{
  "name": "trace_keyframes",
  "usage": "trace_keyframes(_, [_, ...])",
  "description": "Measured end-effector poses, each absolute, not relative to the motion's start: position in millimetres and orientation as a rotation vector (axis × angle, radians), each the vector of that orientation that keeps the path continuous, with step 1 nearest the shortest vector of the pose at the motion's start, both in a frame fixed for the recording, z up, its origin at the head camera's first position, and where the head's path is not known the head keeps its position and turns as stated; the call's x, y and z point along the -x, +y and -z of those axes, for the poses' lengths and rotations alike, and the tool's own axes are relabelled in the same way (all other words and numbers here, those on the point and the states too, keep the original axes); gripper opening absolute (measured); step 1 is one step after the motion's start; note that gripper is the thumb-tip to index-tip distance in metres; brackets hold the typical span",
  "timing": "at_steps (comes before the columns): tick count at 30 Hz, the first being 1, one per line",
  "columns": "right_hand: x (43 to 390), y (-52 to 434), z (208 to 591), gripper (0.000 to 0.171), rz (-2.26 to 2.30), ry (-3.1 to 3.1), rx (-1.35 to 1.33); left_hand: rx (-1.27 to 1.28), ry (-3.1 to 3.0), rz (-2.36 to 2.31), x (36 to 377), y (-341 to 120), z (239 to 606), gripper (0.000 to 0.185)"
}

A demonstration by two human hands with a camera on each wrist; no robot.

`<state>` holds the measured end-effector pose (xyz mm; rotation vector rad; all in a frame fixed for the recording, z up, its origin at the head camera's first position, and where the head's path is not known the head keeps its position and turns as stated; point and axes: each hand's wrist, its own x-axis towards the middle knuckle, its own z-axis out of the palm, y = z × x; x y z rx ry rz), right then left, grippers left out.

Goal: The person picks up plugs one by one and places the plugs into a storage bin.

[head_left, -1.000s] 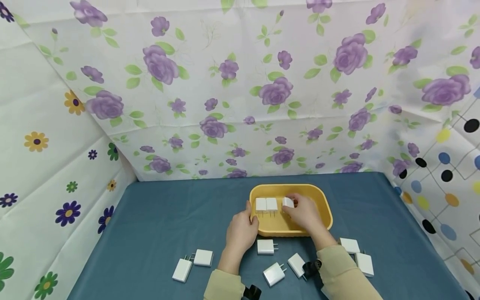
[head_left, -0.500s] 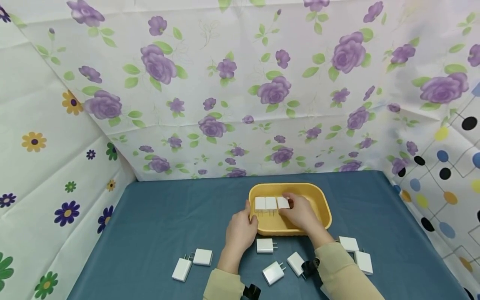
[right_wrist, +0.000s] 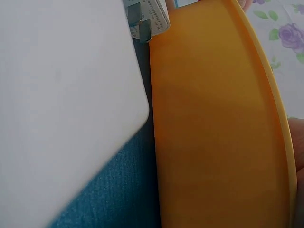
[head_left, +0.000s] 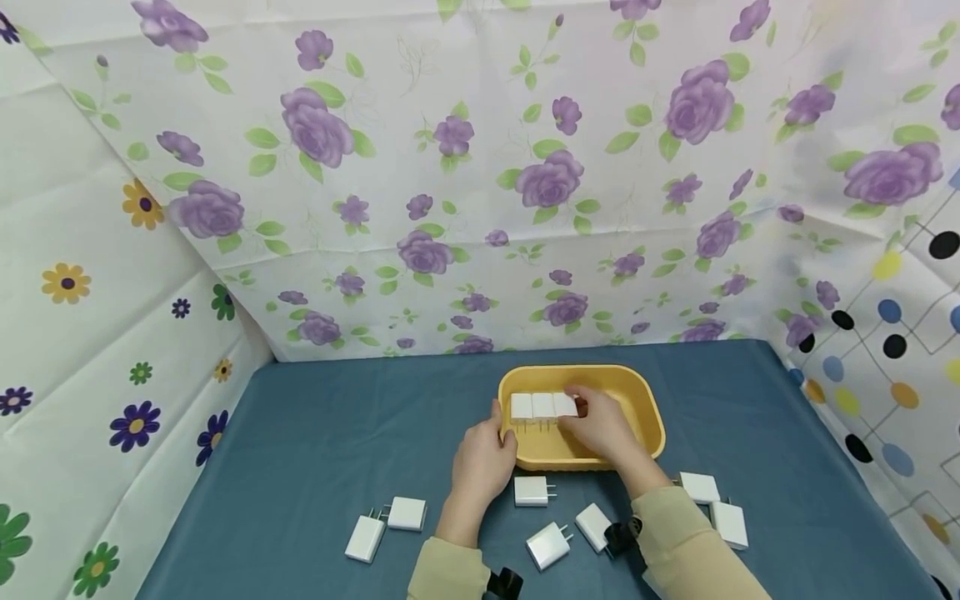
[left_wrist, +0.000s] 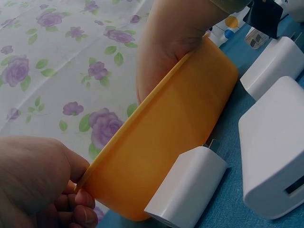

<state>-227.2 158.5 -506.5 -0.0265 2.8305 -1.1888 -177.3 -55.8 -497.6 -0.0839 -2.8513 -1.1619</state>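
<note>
Head view: a teal cloth-covered table (head_left: 315, 450) is shown, enclosed by floral-printed sheets (head_left: 480, 183) at the back and left and a dotted sheet (head_left: 892, 350) at the right. A yellow tray (head_left: 645, 408) of smooth plastic, oval-cornered and shallow-walled, stands at the middle of the table, toward its far edge. Three white chargers are ranged side by side along the tray's left inner part, prongs pointing toward the person; each is a small, glossy, rounded block. The third charger (head_left: 565, 405) of the row, the rightmost, touches its neighbour (head_left: 542, 406) and is pinched by the fingertips of the right hand (head_left: 600, 427), which is reached over the near wall into the tray with the wrist bent down. The left hand (head_left: 483, 462) is laid against the tray's near-left corner, thumb raised at the rim and fingers curled on the outer wall. Both forearms are covered by beige sleeves (head_left: 697, 550). Loose chargers are scattered on the cloth near the person: one (head_left: 532, 491) just before the tray, two (head_left: 547, 546) between the forearms, two (head_left: 384, 527) to the left and two (head_left: 716, 506) to the right. In the left wrist view the tray's matte outer wall (left_wrist: 156, 142) is seen gripped at its rim.
</note>
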Motion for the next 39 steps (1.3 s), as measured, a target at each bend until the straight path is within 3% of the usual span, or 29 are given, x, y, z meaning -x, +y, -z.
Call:
trace_keyframes(8, [225.5,159.4,505.4,0.050,1.247,2.785,-0.009,0.089,-2.850,1.162,176.7,-54.9,497.2,0.058])
trace_keyframes(20, [226.2,164.5,501.0,0.052,1.405,2.693,-0.072,0.067,-2.872,1.159,177.2,-54.8,496.9,0.059])
trace_keyframes(29, [221.2,177.0,476.5,0.046,1.619,2.681,0.051,0.057,-2.883,1.151,178.6,-54.9,491.1,0.059])
trace_keyframes(39, [190.3,212.5,454.1,0.051,1.653,2.662,0.065,0.066,-2.874,1.154,176.3,-53.8,493.5,0.059])
